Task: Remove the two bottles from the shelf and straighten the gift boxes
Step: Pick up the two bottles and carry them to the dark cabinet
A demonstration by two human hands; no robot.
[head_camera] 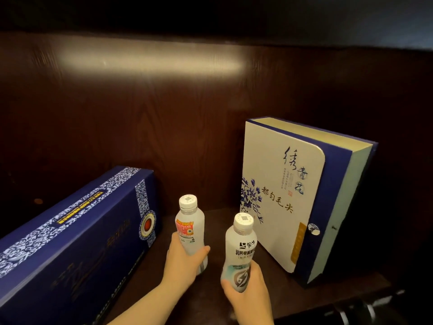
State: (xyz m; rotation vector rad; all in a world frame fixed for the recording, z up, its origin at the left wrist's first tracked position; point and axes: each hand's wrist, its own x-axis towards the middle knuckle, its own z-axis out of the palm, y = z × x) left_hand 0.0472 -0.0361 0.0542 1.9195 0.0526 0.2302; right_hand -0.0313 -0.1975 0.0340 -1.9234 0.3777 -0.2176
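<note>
Two white plastic bottles with white caps stand upright between two gift boxes on a dark wooden shelf (203, 299). My left hand (181, 259) is wrapped around the lower half of the left bottle (190, 225). My right hand (248, 292) grips the base of the right bottle (242, 247), nearer to me. A long dark blue gift box (75, 233) with white patterned bands lies tilted at an angle on the left. On the right stands a white and blue gift box (285, 195), upright and turned askew.
The shelf's dark wood back panel (164, 113) rises behind everything, with the underside of an upper shelf above. The shelf's front edge runs along the bottom right, with shiny objects below it (365, 308).
</note>
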